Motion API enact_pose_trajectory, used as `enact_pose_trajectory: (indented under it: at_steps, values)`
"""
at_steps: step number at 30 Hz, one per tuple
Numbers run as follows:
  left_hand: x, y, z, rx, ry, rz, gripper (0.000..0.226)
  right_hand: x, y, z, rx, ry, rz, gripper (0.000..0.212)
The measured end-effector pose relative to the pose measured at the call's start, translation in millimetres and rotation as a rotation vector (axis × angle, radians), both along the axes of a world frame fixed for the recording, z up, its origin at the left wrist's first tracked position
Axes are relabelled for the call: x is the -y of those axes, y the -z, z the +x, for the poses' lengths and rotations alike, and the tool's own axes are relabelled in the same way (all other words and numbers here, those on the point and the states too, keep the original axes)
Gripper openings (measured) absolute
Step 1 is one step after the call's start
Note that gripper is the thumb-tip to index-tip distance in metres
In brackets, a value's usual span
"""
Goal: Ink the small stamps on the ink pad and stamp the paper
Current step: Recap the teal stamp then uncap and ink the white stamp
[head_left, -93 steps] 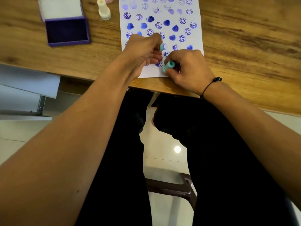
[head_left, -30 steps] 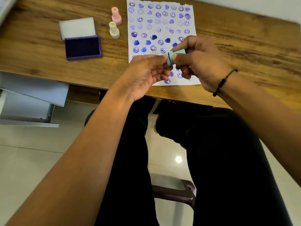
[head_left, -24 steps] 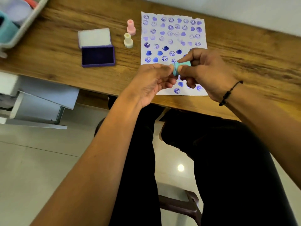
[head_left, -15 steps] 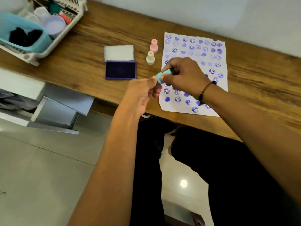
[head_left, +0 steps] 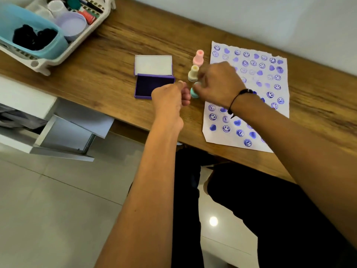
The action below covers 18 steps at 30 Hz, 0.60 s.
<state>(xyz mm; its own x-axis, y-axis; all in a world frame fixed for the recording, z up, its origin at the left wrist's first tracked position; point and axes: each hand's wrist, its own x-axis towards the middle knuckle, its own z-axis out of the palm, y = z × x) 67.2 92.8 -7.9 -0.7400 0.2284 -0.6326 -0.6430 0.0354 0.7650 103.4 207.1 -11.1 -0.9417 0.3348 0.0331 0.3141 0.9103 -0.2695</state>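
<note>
My right hand (head_left: 216, 82) grips a small teal stamp (head_left: 193, 92) just left of the paper, beside the cream stamp (head_left: 193, 73) and the pink stamp (head_left: 198, 57), which stand upright on the desk. My left hand (head_left: 170, 98) hovers with curled fingers next to the teal stamp, over the near right corner of the open purple ink pad (head_left: 151, 86); whether it touches the stamp I cannot tell. The white paper (head_left: 228, 141), covered in blue smileys and hearts, lies to the right under my right forearm.
A white basket (head_left: 58, 55) at the back left of the wooden desk (head_left: 108, 60) holds a teal tub, a lilac lid and small items. A white drawer unit (head_left: 63, 136) stands open below the desk's front edge. A wall runs behind the desk.
Both hands moved left off the paper with the teal stamp, down toward the desk beside the cream stamp and ink pad. The camera view swung left, bringing the basket into sight.
</note>
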Motion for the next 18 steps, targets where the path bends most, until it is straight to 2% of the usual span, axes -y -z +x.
enact_pose_trajectory:
  at_steps: [2,3,6,8,11,13,16,18]
  values:
    - [-0.4,1.0,-2.0,0.015,-0.01,0.005,0.01,-10.9,-9.9,-9.1,-0.14,0.108,-0.017,0.037]
    - [-0.9,0.9,-2.4,0.021,-0.014,0.008,0.01,-16.0,-12.6,-16.6,-0.15,0.138,-0.021,0.039]
    - [-2.1,-0.3,-1.5,0.03,-0.028,0.027,0.011,-18.3,-10.9,-40.3,0.07,0.081,0.027,0.05]
    - [-1.5,-1.0,-1.5,0.043,-0.037,0.035,0.01,-14.8,-2.4,-50.8,0.205,0.04,0.05,0.041]
    - [1.0,0.1,-4.4,0.057,-0.075,0.055,0.009,-18.7,4.6,-58.3,0.191,0.053,-0.026,0.023]
    - [2.0,0.4,-5.8,0.045,-0.108,0.066,0.014,-23.2,-4.1,-55.2,0.086,0.115,-0.149,0.021]
    - [4.5,-3.6,-8.3,0.07,-0.154,0.203,0.009,-14.6,-27.9,-40.0,-0.04,0.141,-0.631,0.011]
    - [7.9,-7.3,-10.0,0.082,-0.149,0.296,0.008,-3.0,-36.3,-30.1,-0.047,0.12,-0.803,0.007]
